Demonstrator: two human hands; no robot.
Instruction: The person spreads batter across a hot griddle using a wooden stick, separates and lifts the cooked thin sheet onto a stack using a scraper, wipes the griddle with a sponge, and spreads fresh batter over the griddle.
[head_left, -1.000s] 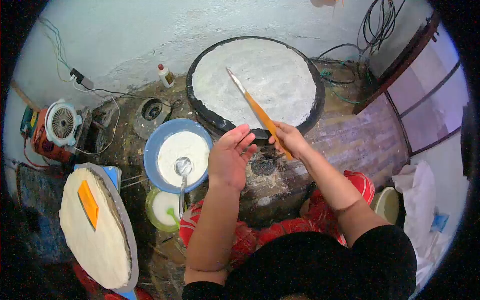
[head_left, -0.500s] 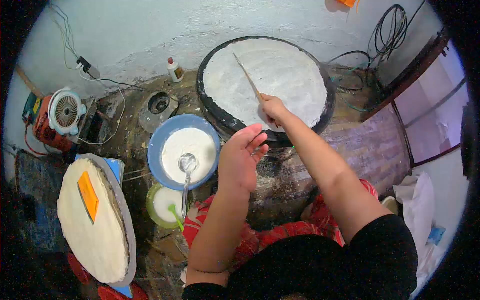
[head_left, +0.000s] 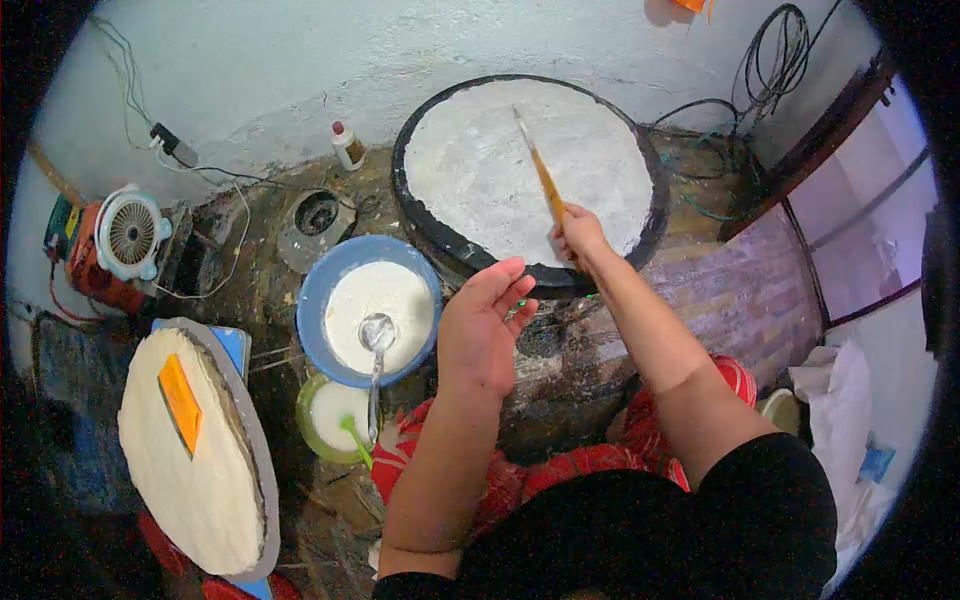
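Note:
A long, thin wooden spatula (head_left: 540, 173) is gripped at its near end by my right hand (head_left: 582, 236). Its pale tip lies over the white layer of batter (head_left: 480, 170) that covers the large round griddle (head_left: 405, 185). My left hand (head_left: 482, 325) hovers short of the griddle's near edge, empty, with its fingers apart. Just left of that hand is a blue basin (head_left: 310, 300) of white batter, with a metal ladle (head_left: 376, 345) resting in it. Below the basin stands a green bowl (head_left: 308, 425) of white liquid, holding a green-handled utensil (head_left: 352, 432).
At the left, a stack of pale round flatbreads (head_left: 180, 500) bears an orange and grey piece (head_left: 179, 397). Behind it stands a small fan (head_left: 131, 235). A white bottle (head_left: 348, 150) is by the wall, and cables (head_left: 780, 60) hang at the right.
My right hand has moved right and slightly nearer, and the spatula's tip has swung rightward across the griddle. My left hand stays nearly in place.

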